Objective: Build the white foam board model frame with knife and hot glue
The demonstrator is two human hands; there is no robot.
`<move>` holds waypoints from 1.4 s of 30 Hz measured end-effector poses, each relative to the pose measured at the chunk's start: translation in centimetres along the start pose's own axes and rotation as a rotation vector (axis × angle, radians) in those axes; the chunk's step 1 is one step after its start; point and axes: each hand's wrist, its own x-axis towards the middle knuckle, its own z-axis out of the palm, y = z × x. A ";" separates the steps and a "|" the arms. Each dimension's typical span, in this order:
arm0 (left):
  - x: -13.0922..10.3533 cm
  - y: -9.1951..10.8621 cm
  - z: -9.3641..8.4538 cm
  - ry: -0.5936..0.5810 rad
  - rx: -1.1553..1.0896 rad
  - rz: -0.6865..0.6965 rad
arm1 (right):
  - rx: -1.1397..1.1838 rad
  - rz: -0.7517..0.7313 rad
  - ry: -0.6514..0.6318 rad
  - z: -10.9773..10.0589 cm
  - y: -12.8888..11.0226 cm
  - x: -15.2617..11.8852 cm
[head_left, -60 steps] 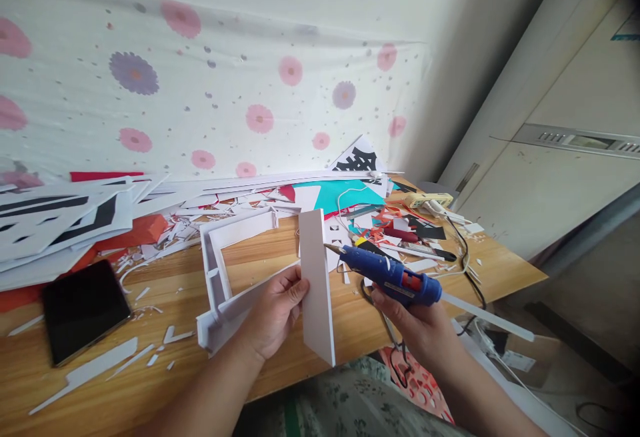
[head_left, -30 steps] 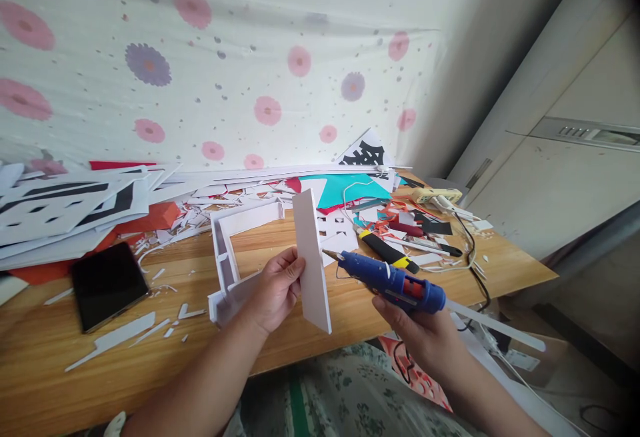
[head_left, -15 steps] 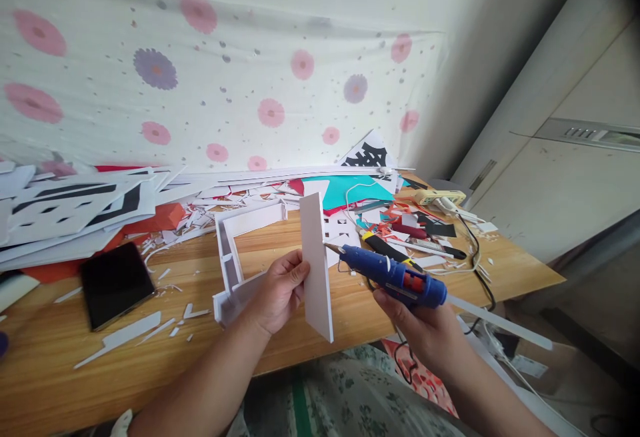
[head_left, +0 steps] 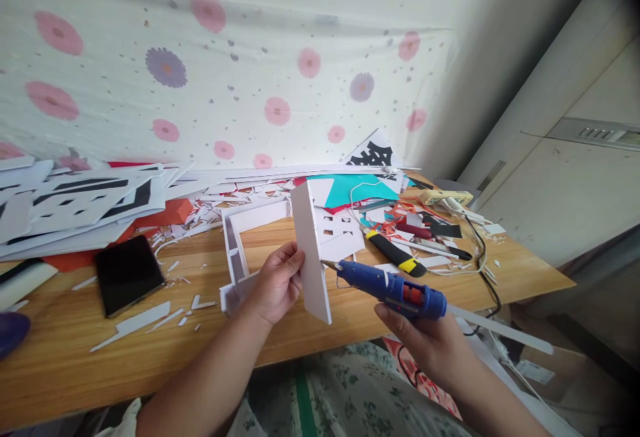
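Observation:
A flat white foam board strip point(head_left: 311, 257) stands on edge, tilted, between the thumb and fingers of my left hand point(head_left: 281, 282). My right hand point(head_left: 425, 337) is wrapped round a blue hot glue gun point(head_left: 387, 285), its trigger side hidden by the fingers. The metal nozzle points left and meets the strip's right edge, around mid-length. A translucent glue stick point(head_left: 500, 328) sticks out of the gun's back end. Behind my left hand, a white foam board frame point(head_left: 234, 250) with raised walls lies on the wooden table, partly covered by the hand.
A black phone point(head_left: 127, 276) and white offcuts point(head_left: 143, 318) lie at left, below stacked cut sheets point(head_left: 75, 204). To the right are a yellow-and-black utility knife point(head_left: 395, 252), scraps, and a power strip point(head_left: 445, 197) with cables. A floral cloth point(head_left: 230, 90) hangs behind.
The glue gun's nozzle has slid down along the strip's edge, towards its near end. The strip has tilted a little, and the whole view has shifted slightly.

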 end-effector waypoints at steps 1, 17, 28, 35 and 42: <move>-0.1 0.1 0.0 0.008 -0.002 0.011 | 0.000 0.004 -0.003 0.1 0.2 -0.2; -2.4 1.4 -0.5 0.033 0.025 0.061 | 0.064 -0.107 -0.021 0.5 -2.3 1.2; -3.3 2.2 -0.3 0.038 0.059 0.083 | 0.075 -0.088 -0.054 0.7 -2.7 0.9; -3.4 2.6 -0.1 0.058 0.053 0.097 | 0.044 -0.134 -0.065 0.8 -2.7 0.6; -3.4 2.9 -0.1 0.097 0.034 0.118 | 0.047 -0.117 -0.107 0.5 -2.7 0.3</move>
